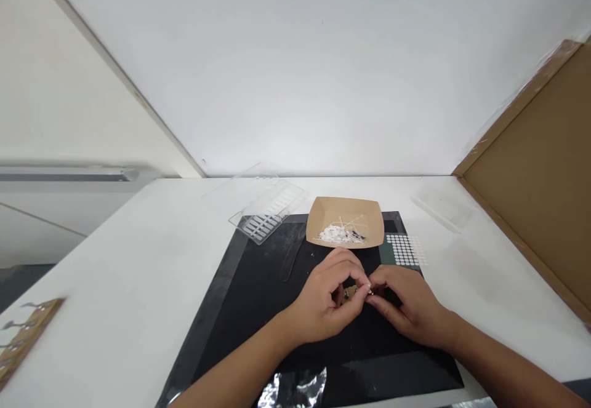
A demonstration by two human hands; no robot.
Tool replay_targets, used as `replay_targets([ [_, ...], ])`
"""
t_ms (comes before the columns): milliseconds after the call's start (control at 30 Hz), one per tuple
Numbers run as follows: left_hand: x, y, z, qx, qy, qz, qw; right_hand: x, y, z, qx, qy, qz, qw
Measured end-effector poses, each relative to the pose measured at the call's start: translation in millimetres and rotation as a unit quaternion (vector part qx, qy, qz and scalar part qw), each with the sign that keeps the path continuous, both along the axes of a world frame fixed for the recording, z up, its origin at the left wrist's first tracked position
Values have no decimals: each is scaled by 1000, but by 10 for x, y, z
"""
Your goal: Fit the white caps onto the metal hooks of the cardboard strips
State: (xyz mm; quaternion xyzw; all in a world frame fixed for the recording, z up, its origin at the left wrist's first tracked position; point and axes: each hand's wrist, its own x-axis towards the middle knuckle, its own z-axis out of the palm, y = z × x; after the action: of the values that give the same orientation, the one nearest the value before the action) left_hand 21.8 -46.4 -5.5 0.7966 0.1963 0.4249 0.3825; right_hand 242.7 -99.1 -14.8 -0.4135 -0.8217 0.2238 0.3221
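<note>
Over the black mat (258, 291), my left hand (330, 294) and my right hand (410, 303) meet with their fingertips close together. Thumb and index finger of the left hand pinch a small shiny metal piece (370, 291). The right thumb and fingers close on the same piece from the other side. A small brown piece with metal bits (348, 293) shows beneath the left fingers, partly covered by them. Its exact kind is too small to make out.
A brown paper tray (314, 220) with white and dark scraps and thin sticks stands behind my hands. A sheet of white round stickers (402, 251) lies to its right. Clear plastic trays (261, 220) sit back left; a wooden strip with metal pieces (34, 331) lies far left.
</note>
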Motion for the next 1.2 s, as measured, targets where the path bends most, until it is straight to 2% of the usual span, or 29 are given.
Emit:
replay_targets([
  [100, 6, 4, -7, 14, -1, 9, 1000, -3, 2, 1, 23, -22, -9, 999],
  [267, 5, 44, -25, 105, -9, 52, 993, 15, 13, 13, -9, -13, 4, 1000],
  [567, 5, 67, -23, 147, -22, 73, 986, 62, 37, -27, 97, -81, -38, 991],
  [667, 13, 58, -6, 139, -26, 76, 987, 46, 37, -9, 119, -82, -36, 989],
  [833, 23, 52, -2, 89, -31, 80, 992, 29, 30, 8, 112, -72, -23, 991],
  [1067, 16, 61, -9, 18, -36, 37, 999, 21, 26, 30, 132, -75, -17, 988],
  [1200, 6, 56, -5, 5, -39, 25, 999, 31, 25, 34, 133, -81, -19, 988],
])
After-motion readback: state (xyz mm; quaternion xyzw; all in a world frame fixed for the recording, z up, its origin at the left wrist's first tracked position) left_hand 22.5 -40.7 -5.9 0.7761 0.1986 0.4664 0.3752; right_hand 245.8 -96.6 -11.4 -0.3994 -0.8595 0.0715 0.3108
